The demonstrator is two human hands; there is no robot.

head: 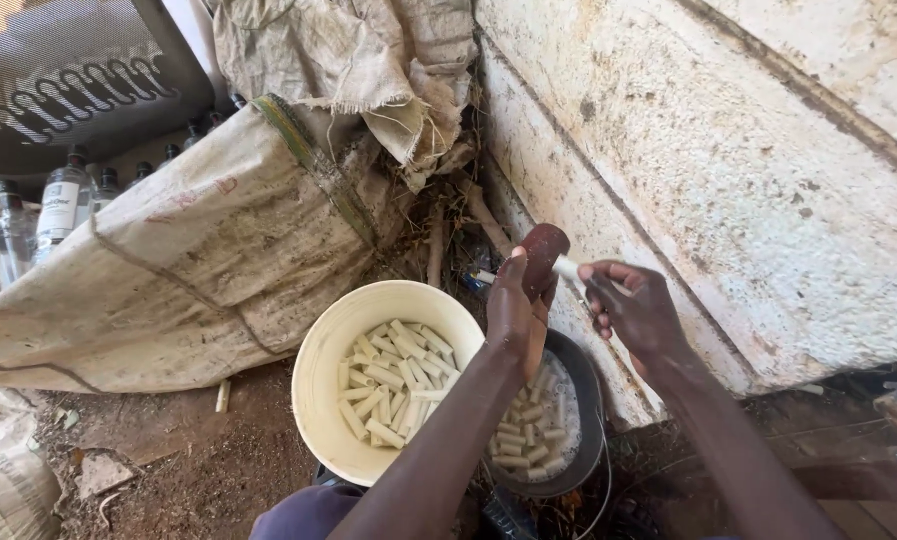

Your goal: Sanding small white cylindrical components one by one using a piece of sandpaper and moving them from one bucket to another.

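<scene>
My left hand (513, 315) grips a dark reddish-brown block (543, 255), held upright above the buckets. My right hand (633, 310) pinches a short white stick (568, 268) and presses its end against the block. Below them stands a cream plastic bucket (318, 370) with several short pale cut sticks (388, 385) lying in it. Beside it on the right is a dark bucket (583, 370) holding more pale sticks (523, 435) in water, partly hidden by my left forearm.
A rough whitewashed wall (728, 170) rises on the right. A large dirty sack (188, 260) leans at the left, with several clear bottles (63, 200) behind it. More sacking (358, 60) hangs at the top. The ground (188, 460) is bare reddish dirt.
</scene>
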